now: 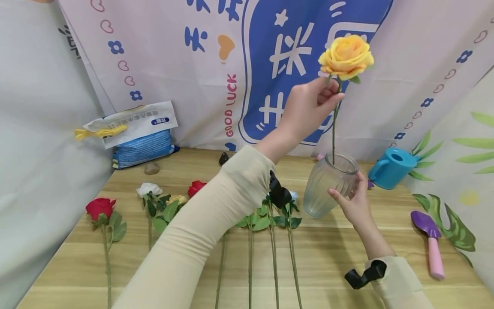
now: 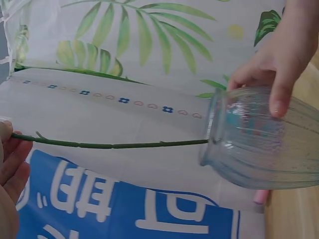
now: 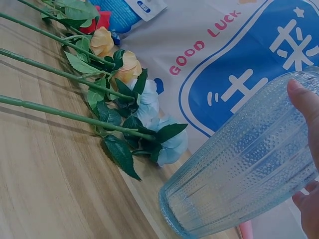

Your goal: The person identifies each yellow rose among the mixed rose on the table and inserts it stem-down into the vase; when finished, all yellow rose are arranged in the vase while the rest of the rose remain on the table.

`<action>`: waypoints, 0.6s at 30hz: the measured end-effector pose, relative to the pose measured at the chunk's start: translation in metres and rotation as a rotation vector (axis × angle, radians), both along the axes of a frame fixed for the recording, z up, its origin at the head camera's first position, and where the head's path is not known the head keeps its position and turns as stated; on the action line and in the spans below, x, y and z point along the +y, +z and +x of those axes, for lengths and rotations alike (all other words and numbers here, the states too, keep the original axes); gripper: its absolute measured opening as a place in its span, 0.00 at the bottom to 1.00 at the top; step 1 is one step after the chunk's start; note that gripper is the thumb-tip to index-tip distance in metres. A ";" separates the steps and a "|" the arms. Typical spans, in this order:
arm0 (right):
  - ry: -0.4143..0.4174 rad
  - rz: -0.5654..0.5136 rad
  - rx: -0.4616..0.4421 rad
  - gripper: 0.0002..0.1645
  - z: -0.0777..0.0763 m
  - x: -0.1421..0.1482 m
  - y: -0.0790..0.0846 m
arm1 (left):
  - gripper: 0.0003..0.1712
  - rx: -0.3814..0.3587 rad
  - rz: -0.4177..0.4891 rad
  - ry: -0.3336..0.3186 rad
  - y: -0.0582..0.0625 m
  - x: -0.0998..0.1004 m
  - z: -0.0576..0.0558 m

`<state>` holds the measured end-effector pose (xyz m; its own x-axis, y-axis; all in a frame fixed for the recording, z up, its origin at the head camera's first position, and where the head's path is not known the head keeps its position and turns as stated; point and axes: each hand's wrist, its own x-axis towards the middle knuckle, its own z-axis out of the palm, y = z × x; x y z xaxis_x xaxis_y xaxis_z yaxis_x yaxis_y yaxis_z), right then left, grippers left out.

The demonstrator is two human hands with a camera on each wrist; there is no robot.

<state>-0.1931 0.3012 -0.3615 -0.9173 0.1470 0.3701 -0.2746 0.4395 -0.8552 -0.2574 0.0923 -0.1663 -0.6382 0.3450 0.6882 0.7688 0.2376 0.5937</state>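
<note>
My left hand (image 1: 308, 107) pinches the green stem (image 2: 109, 146) of a yellow rose (image 1: 346, 58) just below its bloom. The rose stands upright over a clear ribbed glass vase (image 1: 322, 195), and the stem's lower end is right at the vase's mouth. With the thumb on the near side and fingers around the far side, my right hand (image 1: 356, 201) grips the vase by its right side. In the right wrist view, the textured glass vase (image 3: 239, 159) slants, its base low over the wooden table; only part of the right hand (image 3: 309, 114) shows there.
Left on the table (image 1: 324, 266) lie a red rose (image 1: 101, 209), a white rose (image 1: 149, 189) and several other stemmed flowers, including blue ones (image 3: 172, 142). A blue watering can (image 1: 393, 167) and a purple-and-pink toy shovel (image 1: 431, 240) are at right. A blue-white packet (image 1: 143, 148) stands at back left.
</note>
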 end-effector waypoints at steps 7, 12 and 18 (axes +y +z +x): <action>-0.002 0.000 0.002 0.50 0.001 0.001 0.000 | 0.11 -0.037 -0.033 -0.016 -0.028 0.016 -0.010; -0.009 -0.002 0.009 0.50 0.000 0.003 0.000 | 0.12 -0.090 -0.102 -0.029 -0.045 0.025 -0.016; -0.014 0.002 0.023 0.50 -0.002 0.003 -0.001 | 0.11 -0.178 -0.168 -0.031 -0.066 0.030 -0.025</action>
